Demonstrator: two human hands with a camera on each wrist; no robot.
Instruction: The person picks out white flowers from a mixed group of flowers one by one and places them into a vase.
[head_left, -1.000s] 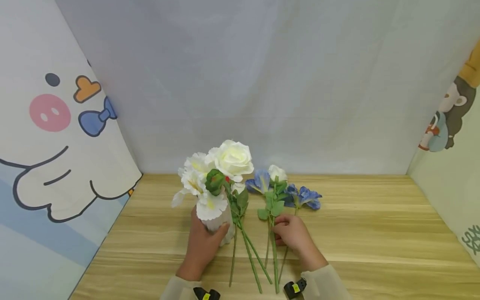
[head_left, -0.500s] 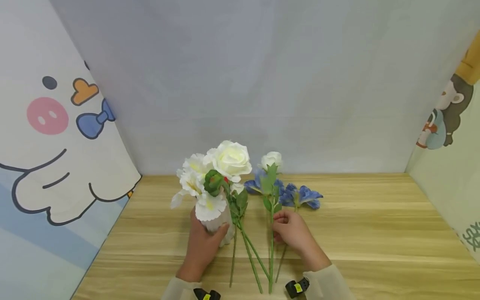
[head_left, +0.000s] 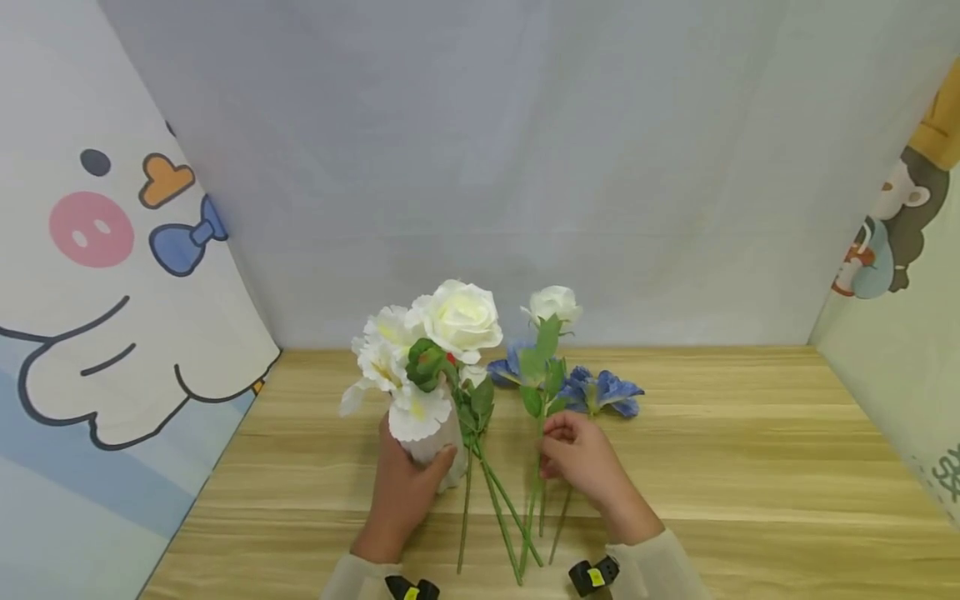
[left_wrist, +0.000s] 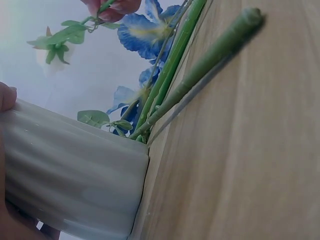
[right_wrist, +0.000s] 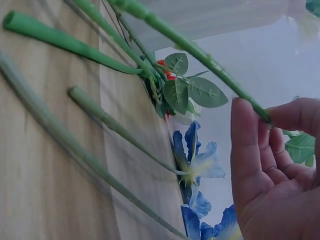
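Here we are at what looks like the pick-up step: our left hand [head_left: 408,490] is wrapped around the ribbed white vase [head_left: 450,452], which stands on the wooden tabletop [head_left: 712,467] with white blooms [head_left: 420,367] crowding its top, while our right hand [head_left: 588,462] pinches the green stem [right_wrist: 200,57] of a white rose [head_left: 555,306] between thumb and fingers, to the vase's right, before the blue irises [head_left: 604,392]. Next, we judge, calls for raising that stem's end above the vase's hidden mouth and threading it past those blooms.
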